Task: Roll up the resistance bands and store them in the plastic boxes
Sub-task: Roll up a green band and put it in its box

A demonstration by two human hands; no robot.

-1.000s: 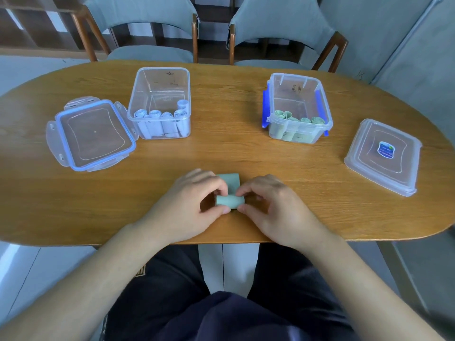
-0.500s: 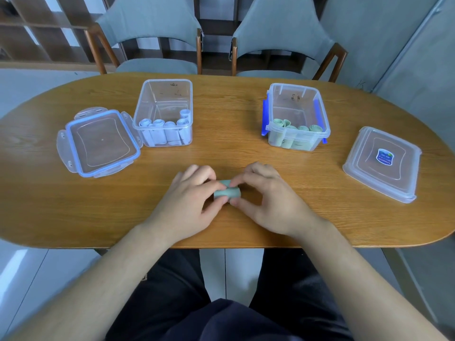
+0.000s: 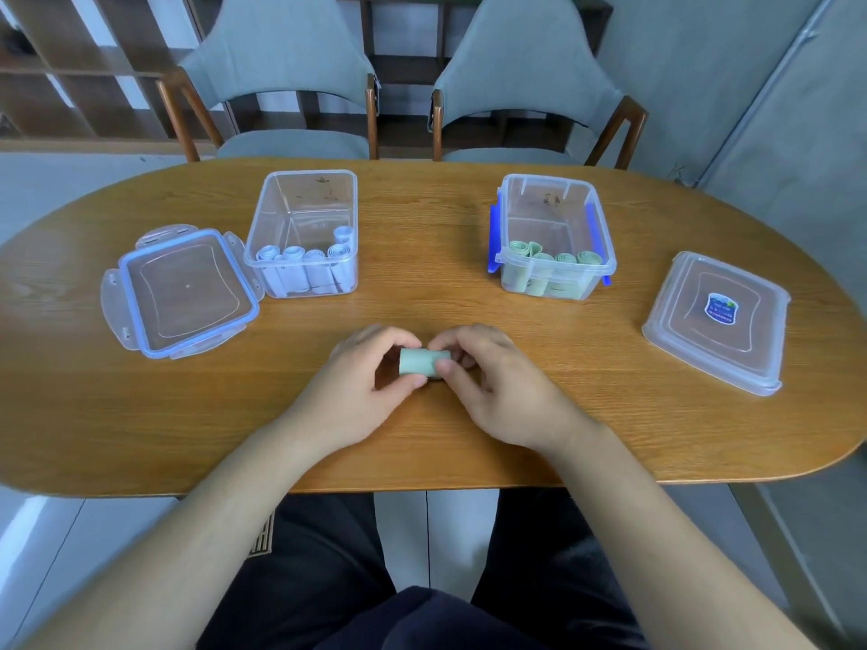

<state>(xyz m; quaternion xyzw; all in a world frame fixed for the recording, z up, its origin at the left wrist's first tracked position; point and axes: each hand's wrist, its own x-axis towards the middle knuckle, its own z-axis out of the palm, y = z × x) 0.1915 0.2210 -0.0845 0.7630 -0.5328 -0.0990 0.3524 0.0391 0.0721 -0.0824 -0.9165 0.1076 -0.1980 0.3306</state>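
Green roll (image 3: 424, 362) in fingers (image 3: 393, 338); blue-clipped box (image 3: 557, 266) beyond, lid (image 3: 680, 323) rightward

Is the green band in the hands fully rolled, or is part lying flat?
Fully rolled: the green band is a compact cylinder, no flat tail showing, pinched between left hand and right hand.

I see my left hand (image 3: 361, 382) and right hand (image 3: 492, 382) pinching a rolled green band (image 3: 422, 362) at the table's (image 3: 469, 438) near edge. Two open boxes sit farther back.
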